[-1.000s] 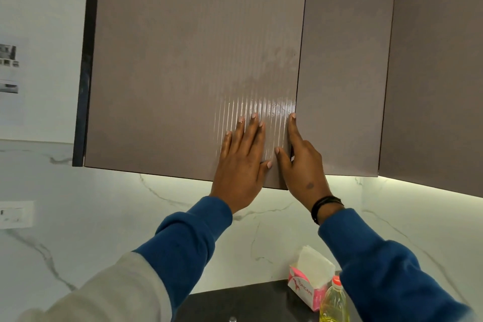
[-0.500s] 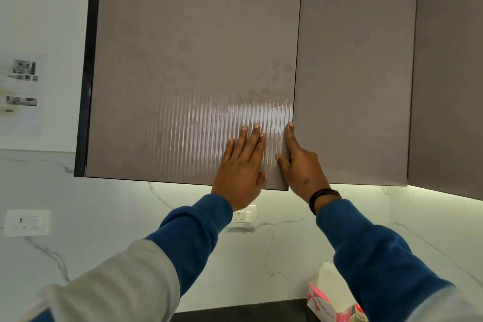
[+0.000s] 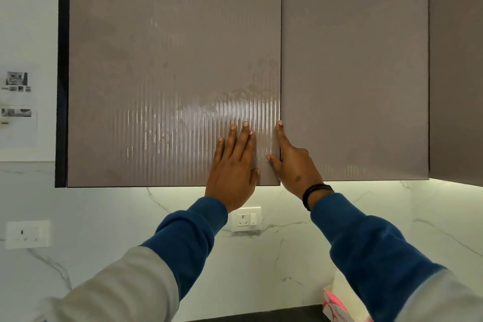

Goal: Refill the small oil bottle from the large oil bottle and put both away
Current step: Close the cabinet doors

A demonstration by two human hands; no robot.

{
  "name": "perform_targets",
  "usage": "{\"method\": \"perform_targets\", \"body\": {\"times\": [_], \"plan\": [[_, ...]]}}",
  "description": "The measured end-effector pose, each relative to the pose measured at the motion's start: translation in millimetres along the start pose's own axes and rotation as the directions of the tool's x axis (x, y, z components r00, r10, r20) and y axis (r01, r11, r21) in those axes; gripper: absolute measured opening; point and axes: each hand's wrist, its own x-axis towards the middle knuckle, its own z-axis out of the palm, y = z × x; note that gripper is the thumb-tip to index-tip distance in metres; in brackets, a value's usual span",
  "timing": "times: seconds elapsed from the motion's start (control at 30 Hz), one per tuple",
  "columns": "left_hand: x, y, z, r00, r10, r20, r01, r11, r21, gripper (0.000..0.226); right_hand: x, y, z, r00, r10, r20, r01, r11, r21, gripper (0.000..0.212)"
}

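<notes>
**Fingers at the door seam, bottles out of sight**

Head view: my left hand (image 3: 234,165) lies flat on the ribbed left cabinet door (image 3: 172,73), fingers straight, holding nothing. My right hand (image 3: 292,162) sits at the seam between that door and the right cabinet door (image 3: 355,68), its forefinger straight along the left door's edge and its thumb on the face; the other fingers are hidden, so I cannot tell whether they hook behind the edge. Neither oil bottle shows here. Only a pink tissue box (image 3: 335,312) peeks in by my right sleeve.

I think the risk is a pinch: if my left palm presses while my fingertips sit in the gap, the door could close on them. If I pull instead, the glossy edge may slip free, and the door may swing towards my head.
</notes>
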Motion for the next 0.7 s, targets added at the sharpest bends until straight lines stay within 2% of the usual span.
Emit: {"method": "perform_targets", "body": {"times": [0.23,0.57,0.7], "plan": [[1,-6,9,1.000,0.000,0.022,0.000,1.000,-0.016,0.073,9,8,14,1.000,-0.006,0.017,0.005,0.999,0.039,0.083],[2,4,22,0.999,-0.051,-0.015,0.051,0.999,0.019,0.069,12,18,18,0.999,-0.040,0.004,0.040,0.998,0.057,0.083],[0,11,22,0.997,-0.079,-0.020,0.078,0.997,-0.028,0.069,6,23,17,0.999,-0.040,0.003,0.040,0.998,0.041,0.084]]}}
